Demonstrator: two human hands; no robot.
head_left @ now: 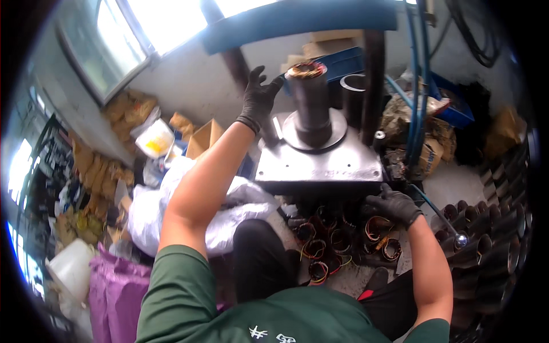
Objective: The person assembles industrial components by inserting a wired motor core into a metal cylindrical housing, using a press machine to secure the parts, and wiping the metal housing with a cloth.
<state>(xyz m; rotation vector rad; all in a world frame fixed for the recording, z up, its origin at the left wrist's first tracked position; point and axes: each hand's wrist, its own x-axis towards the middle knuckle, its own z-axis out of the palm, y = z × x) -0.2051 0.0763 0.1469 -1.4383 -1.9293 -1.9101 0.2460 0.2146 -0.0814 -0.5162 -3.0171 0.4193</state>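
Note:
A dark metal cylinder [311, 106] stands upright on a round steel disc [291, 137], which lies on the metal table plate [343, 166] of a press. A ring of copper windings [307, 70] with red strands shows at the cylinder's top. My left hand [260, 98], in a black glove, is raised beside that top, fingers spread, with nothing in it; its fingertips come close to the rim. My right hand [394, 206], also gloved in black, is at the plate's front right edge. Its fingers are apart, and no held thing shows; contact with the edge is unclear.
A blue crossbeam [303, 26] spans above the cylinder. A lever with a ball knob [460, 240] slants out right of my right hand. Several wound stators with loose wires [314, 248] stand below the plate. Dark tubes [486, 246] are stacked at right; white sacks [148, 214] lie left.

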